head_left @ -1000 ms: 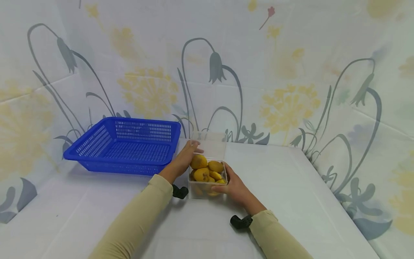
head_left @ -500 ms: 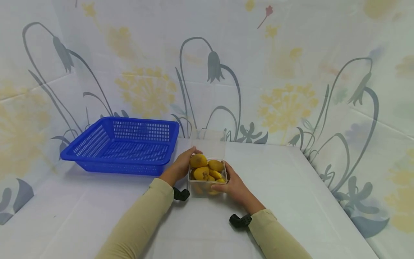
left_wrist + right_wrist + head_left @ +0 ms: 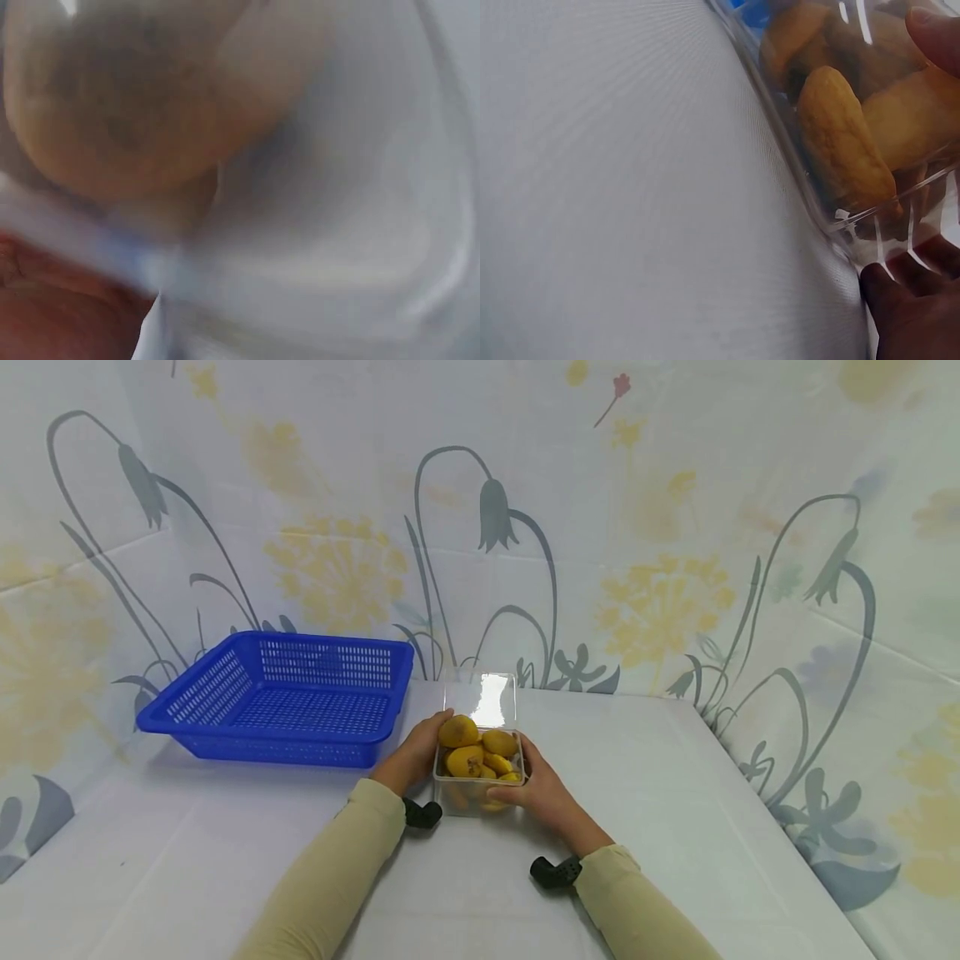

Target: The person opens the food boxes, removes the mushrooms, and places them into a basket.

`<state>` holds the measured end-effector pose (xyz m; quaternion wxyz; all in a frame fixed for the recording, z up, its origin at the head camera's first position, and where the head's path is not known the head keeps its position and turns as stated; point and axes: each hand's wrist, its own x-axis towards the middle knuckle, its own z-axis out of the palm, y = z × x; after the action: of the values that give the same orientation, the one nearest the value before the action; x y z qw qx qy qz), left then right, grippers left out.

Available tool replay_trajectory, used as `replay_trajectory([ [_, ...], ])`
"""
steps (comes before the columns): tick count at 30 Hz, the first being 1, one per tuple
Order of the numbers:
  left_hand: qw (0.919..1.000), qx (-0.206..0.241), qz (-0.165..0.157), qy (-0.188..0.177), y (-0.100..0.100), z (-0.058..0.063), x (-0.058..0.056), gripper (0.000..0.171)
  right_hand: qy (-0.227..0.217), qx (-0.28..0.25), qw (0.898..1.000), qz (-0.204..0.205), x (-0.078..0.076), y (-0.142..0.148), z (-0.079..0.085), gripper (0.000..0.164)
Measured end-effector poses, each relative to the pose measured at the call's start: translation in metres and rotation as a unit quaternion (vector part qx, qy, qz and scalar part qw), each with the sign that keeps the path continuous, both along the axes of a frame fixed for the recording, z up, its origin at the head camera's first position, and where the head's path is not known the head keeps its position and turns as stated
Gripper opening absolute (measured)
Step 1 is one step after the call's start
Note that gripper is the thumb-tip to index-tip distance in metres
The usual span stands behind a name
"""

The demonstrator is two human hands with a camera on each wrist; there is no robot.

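Note:
A clear plastic box (image 3: 452, 795) stands in the middle of the table, heaped with several yellow mango-like fruits (image 3: 465, 762). Its transparent lid (image 3: 480, 697) stands raised at the back and carries a bright glare. My left hand (image 3: 415, 750) holds the box's left side near the rear corner; some fingers are hidden behind the box and fruit. With thumb at the front and fingers round the right wall, my right hand (image 3: 546, 792) grips the box. In the right wrist view the fruits (image 3: 844, 142) show through its wall. The left wrist view is blurred, with a fruit (image 3: 135, 112) close up.
A blue perforated plastic basket (image 3: 281, 749) sits to the left of the box. White cloth covers the table (image 3: 637, 777), and a flower-printed sheet (image 3: 622, 485) hangs behind and at the sides. Each wrist carries a black device (image 3: 555, 872).
My left hand has drawn back from the lid to the box's left side. The lid has tilted slightly and now shows glare. My right hand keeps its grip; the head view has shifted slightly.

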<state>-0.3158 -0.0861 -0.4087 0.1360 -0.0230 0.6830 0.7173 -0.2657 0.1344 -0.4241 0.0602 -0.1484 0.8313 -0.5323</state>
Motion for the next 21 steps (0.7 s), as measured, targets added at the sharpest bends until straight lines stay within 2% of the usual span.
replay_trajectory([
  [2,1.0000,-0.001,-0.003,0.004,-0.001,0.005,0.002,0.059,-0.007,-0.007,1.000,0.007,0.004,-0.002,0.008,0.105],
  [7,0.9999,-0.005,0.012,-0.002,-0.001,0.006,-0.001,0.060,-0.025,-0.003,0.999,0.033,-0.002,0.001,0.010,0.104],
  [9,0.9998,-0.004,0.019,-0.003,0.000,0.001,-0.006,0.063,-0.024,0.001,0.999,0.049,-0.010,0.006,0.003,0.104],
  [14,0.9997,0.009,0.022,-0.001,0.001,-0.001,-0.008,0.066,-0.024,-0.005,0.995,0.092,-0.015,0.012,0.004,0.107],
  [16,0.9997,0.010,0.022,0.001,0.001,-0.001,-0.007,0.067,-0.022,-0.006,0.995,0.097,-0.016,0.013,0.003,0.108],
  [21,0.9996,-0.020,0.010,0.015,-0.003,-0.001,-0.001,0.068,-0.015,0.004,0.996,0.093,-0.018,0.014,0.001,0.107],
])
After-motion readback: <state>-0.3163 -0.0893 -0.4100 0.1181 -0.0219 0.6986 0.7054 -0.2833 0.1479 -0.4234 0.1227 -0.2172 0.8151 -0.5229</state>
